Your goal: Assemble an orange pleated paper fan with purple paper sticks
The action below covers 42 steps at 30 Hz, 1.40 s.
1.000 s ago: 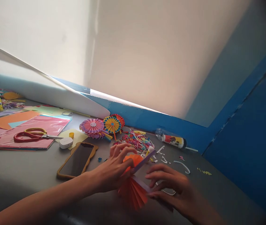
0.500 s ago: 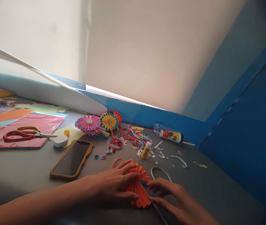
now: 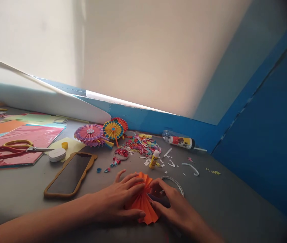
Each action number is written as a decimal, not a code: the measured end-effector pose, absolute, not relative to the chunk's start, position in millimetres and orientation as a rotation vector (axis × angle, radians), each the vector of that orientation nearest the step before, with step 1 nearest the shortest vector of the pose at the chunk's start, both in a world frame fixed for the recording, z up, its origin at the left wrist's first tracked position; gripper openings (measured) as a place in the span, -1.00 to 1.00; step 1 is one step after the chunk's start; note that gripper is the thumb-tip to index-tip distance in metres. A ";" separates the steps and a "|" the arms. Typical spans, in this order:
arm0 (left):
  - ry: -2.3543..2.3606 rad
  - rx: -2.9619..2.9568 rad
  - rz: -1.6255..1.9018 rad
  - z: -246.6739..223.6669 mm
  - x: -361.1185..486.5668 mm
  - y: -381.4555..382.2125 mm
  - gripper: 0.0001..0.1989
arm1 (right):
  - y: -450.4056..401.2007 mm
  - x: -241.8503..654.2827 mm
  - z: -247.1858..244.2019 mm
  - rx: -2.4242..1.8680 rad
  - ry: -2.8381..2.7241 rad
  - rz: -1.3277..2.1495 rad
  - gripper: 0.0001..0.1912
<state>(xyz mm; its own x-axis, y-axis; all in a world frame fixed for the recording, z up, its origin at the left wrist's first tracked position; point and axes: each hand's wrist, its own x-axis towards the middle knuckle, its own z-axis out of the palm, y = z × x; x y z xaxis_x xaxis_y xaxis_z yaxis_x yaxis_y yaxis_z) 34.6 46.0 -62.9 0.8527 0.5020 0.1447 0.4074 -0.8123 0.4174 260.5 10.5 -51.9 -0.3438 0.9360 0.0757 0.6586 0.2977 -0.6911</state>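
An orange pleated paper rosette (image 3: 143,200) lies on the table in front of me. Across its left side my left hand (image 3: 125,197) rests with fingers spread, pressing on the folds. My right hand (image 3: 170,199) is at the rosette's right edge, its thumb and fingers closed around a dark purple strip (image 3: 160,199) whose tip reaches the rosette's centre. Whether the strip is stuck to the folds I cannot tell. Just behind the right hand lies a white ring (image 3: 175,182), partly covered by it. A yellow glue stick (image 3: 154,159) stands upright beyond the rosette.
To the left lie a phone (image 3: 69,175), a white case (image 3: 57,155), red-and-yellow scissors (image 3: 11,150) and coloured paper packs (image 3: 38,135). At the back are finished paper rosettes (image 3: 90,134), a pile of paper scraps (image 3: 143,145) and a clear bottle (image 3: 181,141) by the blue wall.
My right hand has moved in over the rosette's right edge and closed around the purple strip. My left hand stays on the folds. The whole view has shifted slightly.
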 end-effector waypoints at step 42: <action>0.647 2.553 0.269 -68.2 28.7 45.2 -0.26 | 10.2 250.5 -88.2 -1.294 -2.031 0.591 -0.84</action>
<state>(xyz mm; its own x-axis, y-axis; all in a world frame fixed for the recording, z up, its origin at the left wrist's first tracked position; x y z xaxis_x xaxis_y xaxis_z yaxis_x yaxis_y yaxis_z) 28.7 45.2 -68.2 0.8683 0.4914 0.0685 0.3949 -0.7681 0.5040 250.5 10.2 -88.2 -0.3012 0.9112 0.2809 0.6182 0.4109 -0.6700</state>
